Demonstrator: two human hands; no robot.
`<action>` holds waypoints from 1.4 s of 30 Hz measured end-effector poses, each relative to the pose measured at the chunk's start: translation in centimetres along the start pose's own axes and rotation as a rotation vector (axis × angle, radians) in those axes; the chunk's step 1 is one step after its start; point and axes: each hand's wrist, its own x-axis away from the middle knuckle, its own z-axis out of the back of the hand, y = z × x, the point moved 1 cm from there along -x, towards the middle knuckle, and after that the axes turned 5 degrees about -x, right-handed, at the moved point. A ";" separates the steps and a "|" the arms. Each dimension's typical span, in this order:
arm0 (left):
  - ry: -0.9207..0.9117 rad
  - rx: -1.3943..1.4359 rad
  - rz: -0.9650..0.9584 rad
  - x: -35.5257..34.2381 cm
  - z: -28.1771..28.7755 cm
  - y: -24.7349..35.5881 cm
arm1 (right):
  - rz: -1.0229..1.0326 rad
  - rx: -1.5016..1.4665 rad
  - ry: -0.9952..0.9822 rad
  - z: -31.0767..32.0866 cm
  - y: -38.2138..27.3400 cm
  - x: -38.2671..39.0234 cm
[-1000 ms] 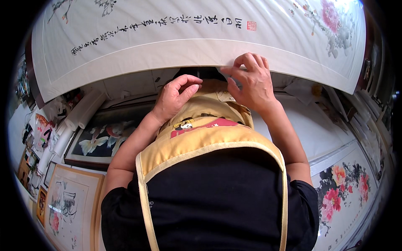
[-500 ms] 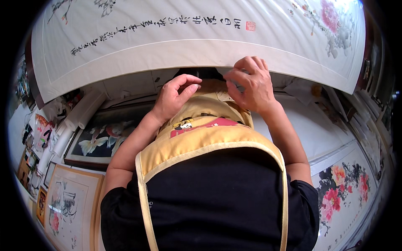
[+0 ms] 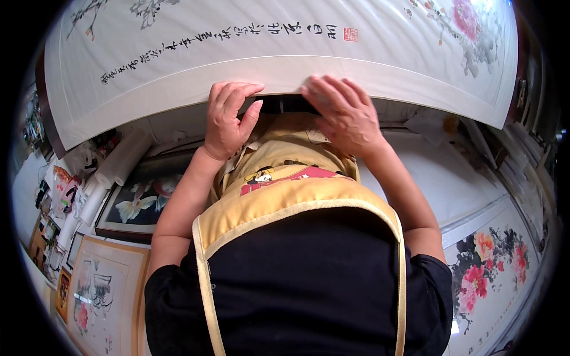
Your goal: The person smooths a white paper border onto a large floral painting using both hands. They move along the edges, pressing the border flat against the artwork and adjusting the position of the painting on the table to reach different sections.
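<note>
A large mounted painting (image 3: 208, 56) spans the far side, its pale border (image 3: 178, 95) curving along the near edge. It bears ink branches, a line of black brush writing, a red seal and a pink flower. At that near edge, left of the middle, is my left hand (image 3: 228, 121); its fingers curve over the border and the thumb stands apart below. My right hand (image 3: 350, 118) has its fingers stretched over the border to the right, slightly blurred. Nothing is visible in either hand. Whether the fingertips press on the paper, I cannot tell.
Below the edge lie a dark framed goldfish picture (image 3: 139, 199) and rolled white paper (image 3: 127, 157) on the left. A wood-framed painting (image 3: 107, 291) leans at lower left. On the right are a white sheet (image 3: 427, 172) and a peony painting (image 3: 493, 273).
My left hand has moved up and left to the painting's edge. The right hand has opened from a loose curl, its fingers now stretched over the border.
</note>
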 end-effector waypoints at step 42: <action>-0.017 -0.404 -0.332 -2.7 -3.9 3.4 | -0.349 -0.248 0.494 1.0 3.6 3.7</action>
